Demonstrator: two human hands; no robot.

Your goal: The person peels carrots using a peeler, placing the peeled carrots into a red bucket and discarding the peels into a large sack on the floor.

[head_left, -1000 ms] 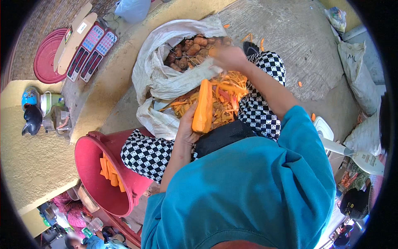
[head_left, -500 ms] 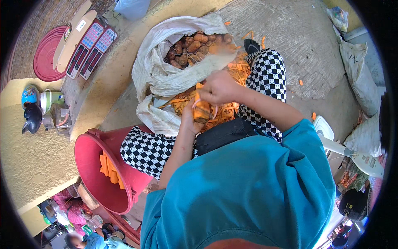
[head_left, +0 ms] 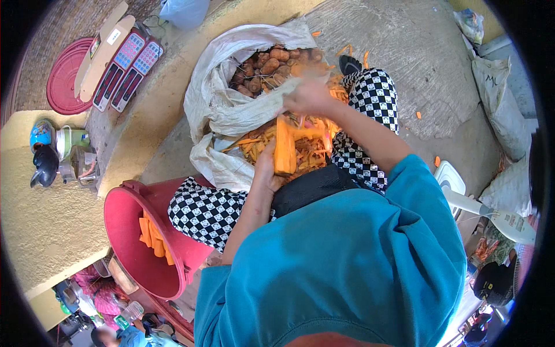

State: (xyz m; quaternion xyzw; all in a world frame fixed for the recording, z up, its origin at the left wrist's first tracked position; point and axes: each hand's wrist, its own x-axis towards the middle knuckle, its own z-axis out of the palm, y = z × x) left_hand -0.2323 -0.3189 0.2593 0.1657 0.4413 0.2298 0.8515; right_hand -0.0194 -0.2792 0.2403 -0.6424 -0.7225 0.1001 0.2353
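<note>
My left hand point(head_left: 266, 169) is closed around the lower left side of a thick peeled carrot point(head_left: 285, 151), which stands nearly upright over a heap of orange peelings point(head_left: 315, 156). Just above the carrot's far end is my right hand point(head_left: 309, 97), its fingers curled and smeared by motion. A blurred streak beyond it hints at a held tool, whose kind I cannot make out. Past my hands, a white woven sack point(head_left: 203, 87) lies open with brown-skinned root vegetables point(head_left: 272, 65) inside. Several peeled carrots point(head_left: 152, 237) rest in the red tub point(head_left: 188, 248) at my left.
My legs in checkered trousers point(head_left: 370, 104) flank the peelings. At the far left are a red lid point(head_left: 60, 75) and a device with keypads and displays point(head_left: 128, 72). White sacks point(head_left: 497, 98) lean at the right, near a white plastic seat point(head_left: 451, 179).
My right hand has moved away from the carrot, a little up and right. The carrot has turned in my left hand and shows a brighter, smoother orange side.
</note>
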